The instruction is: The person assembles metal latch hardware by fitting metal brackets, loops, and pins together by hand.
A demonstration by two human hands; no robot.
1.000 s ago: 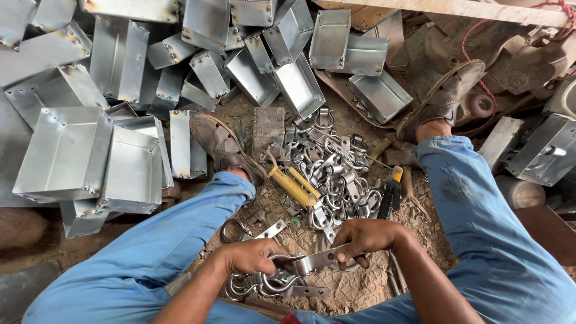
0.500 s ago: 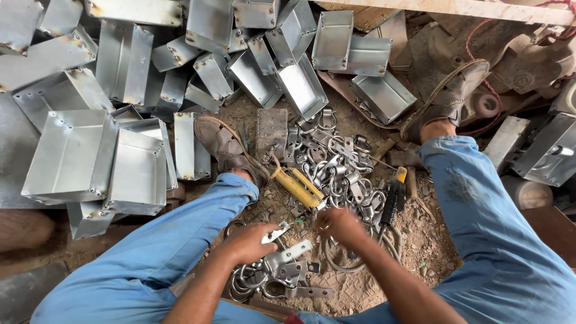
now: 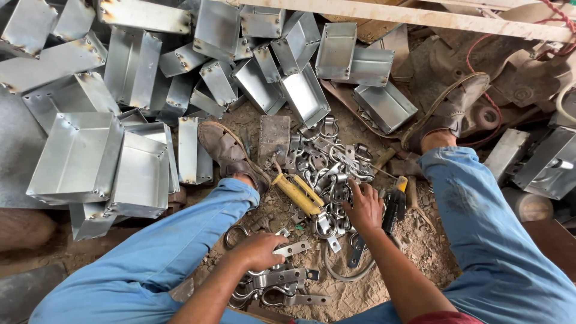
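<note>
Dirt floor [image 3: 414, 252] crowded with sheet-metal parts.

From my feed I see sandy ground between the legs, and on it a loose heap of small metal clasps [image 3: 327, 165], a yellow-handled tool [image 3: 298, 194], a dark screwdriver with a yellow band [image 3: 395, 204] and flat metal strips [image 3: 288, 282] nearer the camera. A rusty flat plate [image 3: 274, 141] lies just behind the heap. Open galvanised metal boxes [image 3: 78, 159] are piled across the left and top, some tipped on their sides. Both sandalled feet rest on the dirt.
</note>
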